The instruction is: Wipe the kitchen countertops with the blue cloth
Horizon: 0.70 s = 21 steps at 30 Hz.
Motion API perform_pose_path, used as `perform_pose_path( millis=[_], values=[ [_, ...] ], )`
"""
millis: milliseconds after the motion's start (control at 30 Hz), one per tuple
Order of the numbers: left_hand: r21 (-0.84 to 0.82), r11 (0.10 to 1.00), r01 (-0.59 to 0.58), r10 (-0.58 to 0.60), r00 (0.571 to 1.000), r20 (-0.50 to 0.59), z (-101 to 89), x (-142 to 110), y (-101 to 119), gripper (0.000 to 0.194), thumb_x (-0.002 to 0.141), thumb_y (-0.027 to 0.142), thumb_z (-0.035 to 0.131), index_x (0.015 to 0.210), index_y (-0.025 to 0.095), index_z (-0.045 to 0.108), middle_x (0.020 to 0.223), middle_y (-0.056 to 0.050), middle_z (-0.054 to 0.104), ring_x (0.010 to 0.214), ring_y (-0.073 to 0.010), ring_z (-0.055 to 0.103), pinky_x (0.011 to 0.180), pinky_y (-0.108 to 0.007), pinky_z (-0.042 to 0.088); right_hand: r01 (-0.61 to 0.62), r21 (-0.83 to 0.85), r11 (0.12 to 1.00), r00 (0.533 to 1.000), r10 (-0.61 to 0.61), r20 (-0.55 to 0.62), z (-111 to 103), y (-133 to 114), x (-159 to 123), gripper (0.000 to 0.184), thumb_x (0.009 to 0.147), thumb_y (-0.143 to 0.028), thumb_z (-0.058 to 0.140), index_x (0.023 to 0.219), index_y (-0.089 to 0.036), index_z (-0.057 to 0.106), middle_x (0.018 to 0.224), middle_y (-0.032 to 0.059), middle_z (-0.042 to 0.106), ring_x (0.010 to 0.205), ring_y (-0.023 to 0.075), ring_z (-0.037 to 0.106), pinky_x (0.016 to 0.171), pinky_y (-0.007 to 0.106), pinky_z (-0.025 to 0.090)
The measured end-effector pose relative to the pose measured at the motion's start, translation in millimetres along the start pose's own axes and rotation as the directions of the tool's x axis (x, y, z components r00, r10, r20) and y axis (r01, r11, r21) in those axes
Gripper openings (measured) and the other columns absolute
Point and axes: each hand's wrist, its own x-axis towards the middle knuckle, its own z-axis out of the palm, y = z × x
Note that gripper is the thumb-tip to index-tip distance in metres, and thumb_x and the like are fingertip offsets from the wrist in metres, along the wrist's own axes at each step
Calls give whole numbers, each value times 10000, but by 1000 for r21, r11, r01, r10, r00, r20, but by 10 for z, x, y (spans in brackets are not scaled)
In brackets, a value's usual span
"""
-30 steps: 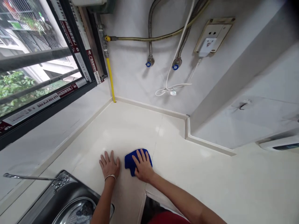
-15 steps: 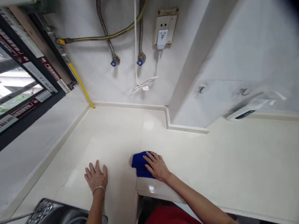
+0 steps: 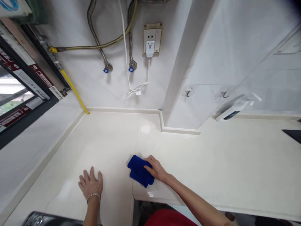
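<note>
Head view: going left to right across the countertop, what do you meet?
left hand → blue cloth → right hand → white wall unit with a dark display → dark flat object

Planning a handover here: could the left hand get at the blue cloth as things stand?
Probably yes. The left hand rests flat on the counter beside the blue cloth, with only counter surface showing between them. The right hand lies on the cloth's other side, so it leaves the way free.

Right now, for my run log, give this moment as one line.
left hand: flat on cream countertop, empty | right hand: resting on blue cloth
</note>
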Motion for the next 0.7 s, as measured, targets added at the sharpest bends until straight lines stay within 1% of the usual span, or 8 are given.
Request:
perform_pose_path(
  millis=[67, 167, 233, 300, 367, 433, 567, 700],
  values=[
    [7, 1000, 10, -10, 1000, 3, 28, 7, -21, 709, 919, 568, 233, 1482, 181, 421, 1623, -195, 292, 1524, -415, 160, 1233, -586, 162, 41, -7, 999, 999, -42, -8, -48, -3, 38, 291, 962, -308, 461, 1219, -253, 585, 1060, 54, 583, 879, 156, 593, 801, 310, 541],
    [14, 1000, 21, -21, 1000, 2, 50, 4, -36, 680, 925, 546, 264, 1483, 191, 422, 1624, -187, 297, 1527, -406, 160, 1235, -582, 164, 0, -119, 993, 999, -6, -50, -136, 78, 175, 332, 967, -289, 422, 1256, -232, 575, 1133, 89, 581, 893, 171, 611, 822, 346, 557],
    [15, 1000, 21, -21, 1000, -6, 55, -6, -34, 660, 927, 525, 294, 1480, 192, 427, 1622, -190, 301, 1526, -405, 165, 1233, -583, 170, -66, -238, 969, 986, 27, -163, -184, 149, 270, 387, 971, -255, 368, 1301, -196, 561, 1220, 136, 581, 1035, 218, 611, 906, 403, 545],
    [19, 1000, 17, -17, 1000, -19, 63, -17, -29, 639, 931, 502, 316, 1477, 193, 433, 1620, -193, 307, 1526, -402, 169, 1233, -582, 173, -76, -372, 925, 966, -24, -259, -184, 190, 323, 455, 972, -246, 344, 1390, -171, 506, 1359, 170, 540, 1278, 279, 504, 1037, 477, 474],
    [24, 1000, 17, -16, 999, -28, 77, -28, -29, 621, 936, 485, 327, 1479, 200, 430, 1622, -188, 305, 1529, -397, 163, 1233, -581, 172, 12, -507, 862, 969, -134, -206, -104, 191, 313, 517, 971, -291, 377, 1477, -194, 426, 1494, 149, 458, 1448, 321, 310, 1141, 551, 354],
    [33, 999, 25, -25, 999, -27, 96, -40, -35, 611, 940, 475, 335, 1483, 209, 422, 1627, -180, 299, 1532, -393, 154, 1233, -581, 172, 126, -600, 790, 976, -205, -66, 52, 177, 249, 574, 959, -354, 425, 1516, -226, 378, 1570, 117, 382, 1501, 348, 187, 1182, 602, 250],
    [66, 997, 27, -26, 1000, -13, 129, -64, -57, 607, 943, 464, 357, 1492, 211, 406, 1632, -169, 294, 1532, -394, 145, 1234, -581, 179, 140, -685, 715, 982, -187, 6, 363, 228, 124, 634, 941, -421, 447, 1527, -194, 363, 1618, 142, 288, 1511, 392, 120, 1192, 623, 175],
    [89, 996, 8, -7, 1000, -12, 145, -82, -78, 598, 945, 445, 370, 1494, 209, 403, 1634, -175, 287, 1533, -402, 133, 1229, -597, 186, 195, -702, 685, 973, -227, 49, 414, 379, 298, 640, 943, -453, 431, 1529, -204, 361, 1621, 138, 282, 1516, 389, 104, 1202, 607, 157]
  ],
)
